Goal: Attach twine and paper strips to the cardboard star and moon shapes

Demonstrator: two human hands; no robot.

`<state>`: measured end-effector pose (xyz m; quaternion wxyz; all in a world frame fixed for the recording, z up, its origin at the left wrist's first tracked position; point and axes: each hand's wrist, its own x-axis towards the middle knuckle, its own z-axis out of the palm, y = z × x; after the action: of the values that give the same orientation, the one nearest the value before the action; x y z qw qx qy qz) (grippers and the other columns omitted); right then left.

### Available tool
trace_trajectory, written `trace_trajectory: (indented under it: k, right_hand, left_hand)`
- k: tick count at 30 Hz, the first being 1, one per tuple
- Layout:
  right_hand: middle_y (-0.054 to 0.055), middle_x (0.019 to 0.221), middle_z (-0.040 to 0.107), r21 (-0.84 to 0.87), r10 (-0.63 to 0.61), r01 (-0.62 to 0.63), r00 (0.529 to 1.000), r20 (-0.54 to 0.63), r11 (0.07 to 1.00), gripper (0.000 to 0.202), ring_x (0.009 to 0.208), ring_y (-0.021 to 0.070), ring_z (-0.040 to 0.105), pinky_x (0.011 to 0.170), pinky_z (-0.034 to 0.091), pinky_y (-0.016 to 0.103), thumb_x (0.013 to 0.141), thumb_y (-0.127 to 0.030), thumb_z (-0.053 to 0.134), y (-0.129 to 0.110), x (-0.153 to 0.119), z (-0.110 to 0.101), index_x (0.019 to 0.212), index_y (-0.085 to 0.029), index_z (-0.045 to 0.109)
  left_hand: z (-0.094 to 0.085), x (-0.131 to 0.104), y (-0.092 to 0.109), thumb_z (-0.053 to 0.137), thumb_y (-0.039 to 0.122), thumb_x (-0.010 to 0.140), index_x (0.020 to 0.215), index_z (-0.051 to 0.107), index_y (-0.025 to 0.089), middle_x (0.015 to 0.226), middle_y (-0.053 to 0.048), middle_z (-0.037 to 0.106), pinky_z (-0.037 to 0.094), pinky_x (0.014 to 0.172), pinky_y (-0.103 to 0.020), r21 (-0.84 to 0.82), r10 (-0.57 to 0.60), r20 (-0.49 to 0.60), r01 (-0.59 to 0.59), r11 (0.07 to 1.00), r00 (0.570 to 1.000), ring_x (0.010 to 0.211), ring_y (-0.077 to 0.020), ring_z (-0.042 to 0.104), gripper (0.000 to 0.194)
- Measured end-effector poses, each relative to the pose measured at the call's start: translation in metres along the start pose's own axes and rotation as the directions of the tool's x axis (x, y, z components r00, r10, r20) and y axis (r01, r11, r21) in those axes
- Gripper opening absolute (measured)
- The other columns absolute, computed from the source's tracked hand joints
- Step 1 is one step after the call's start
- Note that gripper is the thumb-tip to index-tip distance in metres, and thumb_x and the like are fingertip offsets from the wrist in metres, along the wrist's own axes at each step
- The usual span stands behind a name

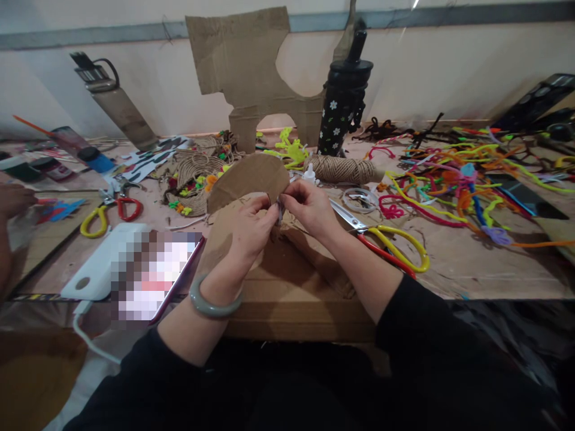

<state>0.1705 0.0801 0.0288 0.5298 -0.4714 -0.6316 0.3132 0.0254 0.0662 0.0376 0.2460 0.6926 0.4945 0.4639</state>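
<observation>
Near the middle of the table, my left hand [254, 230] and my right hand [309, 206] meet with fingertips close together. Both pinch something small, greyish and too small to make out. A rounded piece of brown cardboard [249, 176] stands just behind my left hand, its edge close to the fingers. Below my hands lies a larger sheet of cardboard [278, 287], partly hidden by my hands and wrists. A white-capped glue bottle [309, 173] stands just behind my right hand, beside a roll of twine [344, 170].
Yellow-and-red scissors [399, 245] lie right; pliers [114, 209], a power bank [105, 263] and phone [159, 278] lie left. Behind stand a black flowered bottle [344, 108], grey bottle [121, 111] and cut cardboard [242, 54]. Pipe cleaners [467, 179] spread right. Another person's hand [15, 200] is far left.
</observation>
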Motion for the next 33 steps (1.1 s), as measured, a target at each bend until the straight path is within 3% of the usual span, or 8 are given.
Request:
trace_trajectory:
  k: [5, 8, 14, 24, 33]
  right_hand:
    - [-0.006, 0.066, 0.053, 0.161, 0.076, -0.070, 0.997, -0.032, 0.984, 0.025, 0.060, 0.0090, 0.049, 0.058, 0.037, 0.025, 0.071, -0.034, 0.064, 0.000, 0.002, 0.002, 0.088, -0.021, 0.052]
    - [-0.008, 0.064, 0.052, 0.203, 0.129, -0.130, 0.991, 0.015, 0.970, 0.034, 0.055, 0.0080, 0.045, 0.053, 0.034, 0.024, 0.071, -0.037, 0.066, 0.000, 0.003, 0.001, 0.097, -0.021, 0.052]
    - [-0.005, 0.069, 0.053, 0.101, 0.109, -0.114, 0.993, 0.046, 0.988, 0.029, 0.061, 0.0074, 0.043, 0.056, 0.033, 0.024, 0.069, -0.039, 0.068, 0.001, 0.003, -0.001, 0.086, -0.018, 0.060]
    - [-0.004, 0.072, 0.058, 0.151, 0.106, -0.114, 0.992, 0.063, 0.982, 0.025, 0.064, 0.0081, 0.047, 0.060, 0.036, 0.024, 0.067, -0.033, 0.068, 0.002, 0.003, 0.000, 0.084, -0.018, 0.059]
    - [-0.005, 0.069, 0.054, 0.166, 0.123, -0.132, 0.990, 0.066, 0.977, 0.020, 0.061, 0.0078, 0.045, 0.057, 0.035, 0.024, 0.067, -0.029, 0.065, 0.002, 0.004, 0.001, 0.082, -0.018, 0.057]
  left_hand:
    - [0.000, 0.001, 0.001, 0.057, 0.032, 0.077, 0.058, 0.047, 0.021, 0.054, 0.004, 0.046, 0.036, 0.059, -0.025, -0.042, -0.055, -0.013, 0.055, 0.998, 0.998, 0.058, -0.0119, 0.044, 0.025]
    - [-0.001, 0.001, 0.005, 0.057, 0.031, 0.077, 0.058, 0.051, 0.020, 0.055, 0.004, 0.049, 0.036, 0.058, -0.025, -0.049, -0.077, -0.002, 0.077, 0.996, 0.997, 0.058, -0.0117, 0.045, 0.022]
    - [-0.002, -0.001, 0.008, 0.056, 0.026, 0.075, 0.057, 0.051, 0.020, 0.055, 0.004, 0.047, 0.035, 0.058, -0.025, -0.044, -0.066, -0.003, 0.066, 0.997, 0.998, 0.058, -0.0115, 0.044, 0.019]
    - [-0.002, -0.001, 0.009, 0.055, 0.020, 0.075, 0.054, 0.047, 0.020, 0.053, 0.005, 0.043, 0.037, 0.060, -0.025, 0.018, -0.027, 0.005, 0.027, 0.999, 1.000, 0.058, -0.0116, 0.044, 0.023]
    - [-0.002, -0.001, 0.008, 0.057, 0.025, 0.077, 0.055, 0.049, 0.021, 0.053, 0.004, 0.044, 0.037, 0.060, -0.025, 0.010, -0.035, 0.001, 0.035, 0.999, 0.999, 0.060, -0.0124, 0.046, 0.024]
